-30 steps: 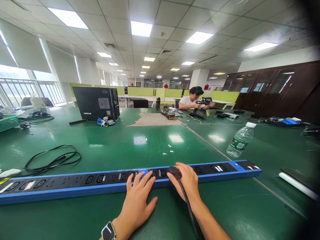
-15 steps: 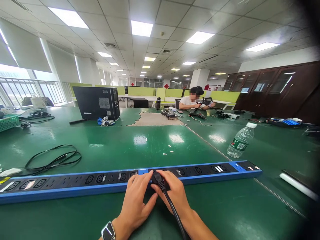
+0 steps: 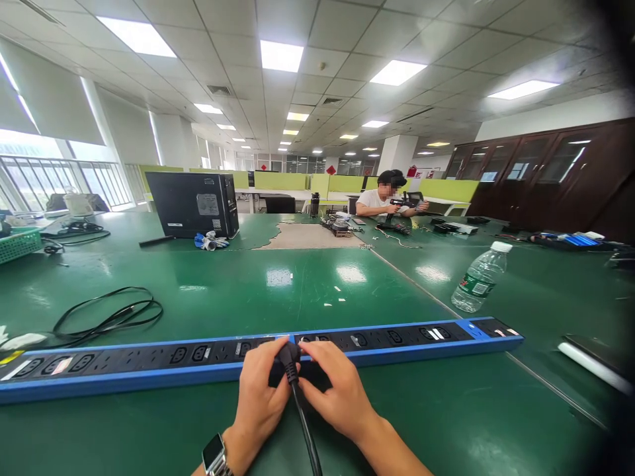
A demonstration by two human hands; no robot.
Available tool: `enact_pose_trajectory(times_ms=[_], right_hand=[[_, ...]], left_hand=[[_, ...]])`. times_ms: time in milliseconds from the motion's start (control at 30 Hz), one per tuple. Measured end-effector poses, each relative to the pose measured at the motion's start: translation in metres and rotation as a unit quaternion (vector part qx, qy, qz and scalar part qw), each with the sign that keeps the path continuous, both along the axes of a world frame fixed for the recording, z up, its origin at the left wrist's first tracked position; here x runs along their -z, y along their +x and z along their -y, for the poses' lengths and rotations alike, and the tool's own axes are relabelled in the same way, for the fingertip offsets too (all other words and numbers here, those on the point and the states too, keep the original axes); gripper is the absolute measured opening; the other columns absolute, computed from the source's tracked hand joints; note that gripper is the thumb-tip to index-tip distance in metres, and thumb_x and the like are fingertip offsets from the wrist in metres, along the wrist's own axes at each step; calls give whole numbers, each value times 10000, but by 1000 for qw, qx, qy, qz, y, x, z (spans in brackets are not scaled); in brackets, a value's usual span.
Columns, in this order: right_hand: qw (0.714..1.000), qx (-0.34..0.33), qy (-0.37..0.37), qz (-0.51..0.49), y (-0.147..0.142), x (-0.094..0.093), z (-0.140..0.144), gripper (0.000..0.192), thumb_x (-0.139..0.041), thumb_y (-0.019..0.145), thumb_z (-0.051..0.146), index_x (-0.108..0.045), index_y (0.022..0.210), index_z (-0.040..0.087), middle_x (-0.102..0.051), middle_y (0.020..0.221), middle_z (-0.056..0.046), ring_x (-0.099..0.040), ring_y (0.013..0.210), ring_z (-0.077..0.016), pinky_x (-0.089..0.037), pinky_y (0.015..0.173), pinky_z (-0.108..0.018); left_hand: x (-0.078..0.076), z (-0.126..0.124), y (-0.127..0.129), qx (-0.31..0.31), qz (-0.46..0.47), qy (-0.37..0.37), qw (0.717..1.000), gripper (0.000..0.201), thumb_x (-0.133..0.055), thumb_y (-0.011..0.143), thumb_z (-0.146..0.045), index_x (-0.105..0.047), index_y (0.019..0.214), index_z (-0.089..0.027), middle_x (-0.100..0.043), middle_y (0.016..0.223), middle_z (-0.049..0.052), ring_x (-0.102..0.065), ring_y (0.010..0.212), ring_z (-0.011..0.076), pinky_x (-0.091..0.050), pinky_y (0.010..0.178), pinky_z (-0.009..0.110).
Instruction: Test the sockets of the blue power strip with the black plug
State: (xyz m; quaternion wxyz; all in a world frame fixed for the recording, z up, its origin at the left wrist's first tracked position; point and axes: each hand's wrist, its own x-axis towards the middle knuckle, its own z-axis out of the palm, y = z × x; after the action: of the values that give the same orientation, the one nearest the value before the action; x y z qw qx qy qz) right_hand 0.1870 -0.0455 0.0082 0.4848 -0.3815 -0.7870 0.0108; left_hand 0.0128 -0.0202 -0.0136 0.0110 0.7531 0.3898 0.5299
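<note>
A long blue and black power strip (image 3: pixel 149 362) lies across the green table (image 3: pixel 258 291) in front of me. A black plug (image 3: pixel 288 357) with a black cable (image 3: pixel 307 436) sits at the strip's middle, between my two hands. My right hand (image 3: pixel 337 393) pinches the plug from the right. My left hand (image 3: pixel 260 390), with a watch on its wrist, rests on the strip and touches the plug from the left.
A coiled black cable (image 3: pixel 109 317) lies at the left, a water bottle (image 3: pixel 479 277) at the right, a black computer case (image 3: pixel 193 203) at the back. A person (image 3: pixel 387 197) sits working at the far end. A white-edged flat object (image 3: pixel 590 363) lies at right.
My right hand has carried the plug leftward along the strip, from a socket right of centre to the middle. My left hand has curled in against the plug.
</note>
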Motion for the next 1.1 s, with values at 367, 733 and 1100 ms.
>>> enact_pose_trajectory(times_ms=[367, 733, 1100], right_hand=[[979, 167, -67, -100, 36, 6, -16, 236, -611, 843, 316, -659, 1050, 213, -691, 973, -69, -632, 860, -211, -546, 758, -352], [981, 124, -112, -97, 28, 3, -12, 160, -590, 858, 308, -687, 938, 209, -700, 908, -51, -635, 833, -197, -535, 768, -330], [982, 126, -99, -104, 25, 5, -14, 149, -576, 865, 314, -691, 875, 221, -704, 854, -49, -636, 799, -205, -531, 734, -338]], left_hand=[[-43, -27, -67, -314, 218, -79, 921, 402, -482, 900, -469, -565, 1207, -222, -681, 1057, 54, -649, 857, 202, -508, 795, 334], [-12, -28, -115, -158, -66, -101, 980, 416, -470, 898, -558, -686, 1062, -242, -753, 922, 42, -704, 846, 215, -538, 846, 323], [-10, -32, -108, -138, -135, -85, 977, 348, -492, 913, -487, -662, 1120, -264, -737, 1050, 47, -684, 964, 228, -509, 901, 364]])
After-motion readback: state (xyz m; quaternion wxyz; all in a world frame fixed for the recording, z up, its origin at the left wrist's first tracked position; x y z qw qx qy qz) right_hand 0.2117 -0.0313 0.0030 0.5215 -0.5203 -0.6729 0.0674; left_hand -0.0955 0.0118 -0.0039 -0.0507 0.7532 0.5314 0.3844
